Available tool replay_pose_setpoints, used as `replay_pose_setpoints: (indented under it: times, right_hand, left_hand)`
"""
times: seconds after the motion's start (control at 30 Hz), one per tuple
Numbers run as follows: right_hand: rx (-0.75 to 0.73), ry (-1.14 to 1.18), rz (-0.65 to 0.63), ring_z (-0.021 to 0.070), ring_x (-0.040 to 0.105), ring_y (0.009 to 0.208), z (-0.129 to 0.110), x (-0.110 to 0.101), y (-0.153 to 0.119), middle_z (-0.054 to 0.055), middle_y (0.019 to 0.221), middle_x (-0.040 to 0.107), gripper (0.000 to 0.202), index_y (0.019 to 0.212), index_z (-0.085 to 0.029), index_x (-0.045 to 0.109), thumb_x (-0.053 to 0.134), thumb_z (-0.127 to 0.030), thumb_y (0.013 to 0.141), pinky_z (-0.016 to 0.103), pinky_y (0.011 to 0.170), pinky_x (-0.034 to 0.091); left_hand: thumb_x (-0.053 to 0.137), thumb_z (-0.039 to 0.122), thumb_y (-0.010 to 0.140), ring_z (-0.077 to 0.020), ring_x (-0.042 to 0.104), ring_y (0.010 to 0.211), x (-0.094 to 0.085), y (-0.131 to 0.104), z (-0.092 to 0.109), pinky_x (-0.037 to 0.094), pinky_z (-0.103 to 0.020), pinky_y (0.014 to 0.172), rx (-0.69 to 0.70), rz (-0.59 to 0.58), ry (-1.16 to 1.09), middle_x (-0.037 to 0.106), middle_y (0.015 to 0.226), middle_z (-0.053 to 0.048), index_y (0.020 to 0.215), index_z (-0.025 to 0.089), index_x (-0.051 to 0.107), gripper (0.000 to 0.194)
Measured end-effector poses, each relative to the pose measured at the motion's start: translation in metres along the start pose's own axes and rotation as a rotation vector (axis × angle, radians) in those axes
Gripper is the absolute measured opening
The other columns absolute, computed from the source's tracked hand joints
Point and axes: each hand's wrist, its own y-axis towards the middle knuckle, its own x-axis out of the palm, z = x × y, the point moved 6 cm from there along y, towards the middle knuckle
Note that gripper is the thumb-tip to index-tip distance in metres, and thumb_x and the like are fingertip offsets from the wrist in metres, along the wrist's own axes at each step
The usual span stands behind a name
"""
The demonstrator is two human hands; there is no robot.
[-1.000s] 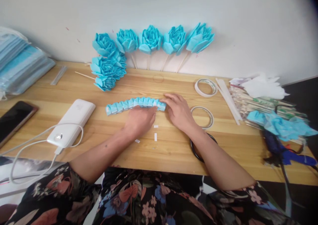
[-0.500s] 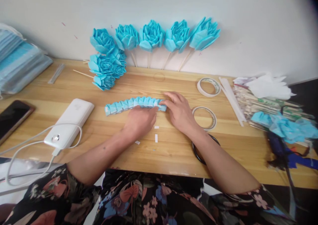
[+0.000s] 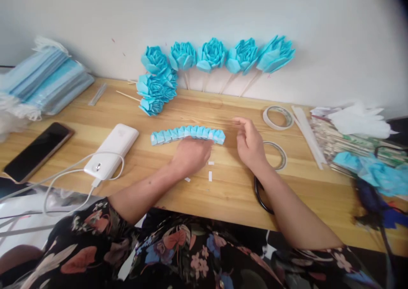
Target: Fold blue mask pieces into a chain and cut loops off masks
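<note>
Pleated blue strip is seen in the head view lying in a shallow arch on the desk, in front of the blue flowers. Its right end, touched by the right hand in the earlier frame, has been let go, and the right hand is now held just beside it. The strip's lower edge is partly covered by the left hand; its fingertips are hidden, so how firmly it is gripped cannot be told. The lower tape roll and black ring are partly covered by the right arm. The left hand is kept back upward, fingers curled; the right grip is loosely open, fingers bent, with nothing visibly held.
</note>
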Motion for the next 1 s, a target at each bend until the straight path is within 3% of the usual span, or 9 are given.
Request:
replay_pose_setpoints:
  times: [0.2,0.33,0.5,0.57,0.67,0.8,0.9,1.0]
  right_hand:
    - [0.031,0.021,0.047,0.0212,0.069,0.103,0.005,-0.002,-0.001,0.006,0.117,0.072,0.056,0.139,-0.027,0.047,0.037,-0.009,0.086,0.046,0.096,0.056]
    - [0.041,-0.012,0.054,0.0199,0.071,0.092,0.009,-0.002,-0.003,0.004,0.110,0.074,0.059,0.142,-0.026,0.045,0.036,-0.010,0.085,0.042,0.089,0.058]
    - [-0.006,-0.125,0.027,0.0206,0.072,0.093,0.006,-0.004,-0.003,0.005,0.109,0.075,0.055,0.141,-0.023,0.047,0.036,-0.012,0.088,0.040,0.090,0.057]
    - [-0.029,-0.194,-0.026,0.0227,0.071,0.100,0.000,-0.004,-0.002,0.007,0.113,0.075,0.053,0.141,-0.022,0.049,0.036,-0.014,0.091,0.042,0.092,0.056]
    - [-0.070,-0.294,-0.221,0.0287,0.067,0.113,-0.014,0.002,-0.001,0.009,0.122,0.072,0.050,0.145,-0.022,0.046,0.040,-0.022,0.096,0.048,0.094,0.055]
    - [-0.148,-0.379,-0.464,0.0360,0.060,0.125,-0.032,0.017,-0.003,0.015,0.140,0.062,0.066,0.154,-0.021,0.035,0.056,-0.040,0.094,0.053,0.098,0.052]
    - [-0.158,-0.442,-0.513,0.0379,0.058,0.126,-0.037,0.028,-0.001,0.017,0.143,0.058,0.073,0.155,-0.019,0.033,0.061,-0.041,0.091,0.055,0.100,0.050]
    - [-0.151,-0.485,-0.509,0.0372,0.059,0.123,-0.037,0.036,0.003,0.018,0.138,0.062,0.069,0.153,-0.017,0.037,0.061,-0.039,0.092,0.054,0.099,0.050]
  left_hand:
    - [0.040,0.014,0.095,-0.0244,0.070,0.099,0.000,-0.007,-0.004,0.049,-0.039,0.086,0.083,0.041,-0.124,0.076,0.111,-0.008,0.132,0.025,0.065,0.046]
    - [0.038,0.014,0.097,-0.0234,0.066,0.111,-0.005,-0.012,-0.007,0.047,-0.039,0.096,0.175,0.024,-0.218,0.071,0.126,-0.007,0.135,0.026,0.064,0.048]
    - [0.039,0.023,0.100,-0.0229,0.066,0.108,-0.018,-0.028,-0.017,0.047,-0.038,0.096,0.240,-0.096,-0.249,0.073,0.118,-0.007,0.129,0.025,0.068,0.041]
    - [0.039,0.027,0.101,-0.0231,0.065,0.110,-0.025,-0.042,-0.023,0.047,-0.037,0.097,0.257,-0.095,-0.247,0.072,0.119,-0.008,0.128,0.023,0.068,0.039]
    - [0.038,0.030,0.103,-0.0247,0.063,0.112,-0.032,-0.068,-0.037,0.046,-0.040,0.100,0.230,-0.020,-0.195,0.071,0.119,-0.010,0.122,0.021,0.069,0.038]
    - [0.040,0.030,0.102,-0.0269,0.060,0.117,-0.029,-0.102,-0.052,0.045,-0.045,0.103,0.147,0.078,-0.110,0.067,0.123,-0.012,0.115,0.020,0.070,0.034]
    - [0.043,0.028,0.101,-0.0300,0.054,0.127,-0.022,-0.114,-0.058,0.043,-0.048,0.107,0.095,0.122,-0.050,0.061,0.132,-0.015,0.118,0.018,0.068,0.032]
    - [0.043,0.026,0.100,-0.0309,0.051,0.130,-0.018,-0.107,-0.060,0.042,-0.049,0.109,0.085,0.131,-0.010,0.062,0.131,-0.015,0.117,0.017,0.068,0.031]
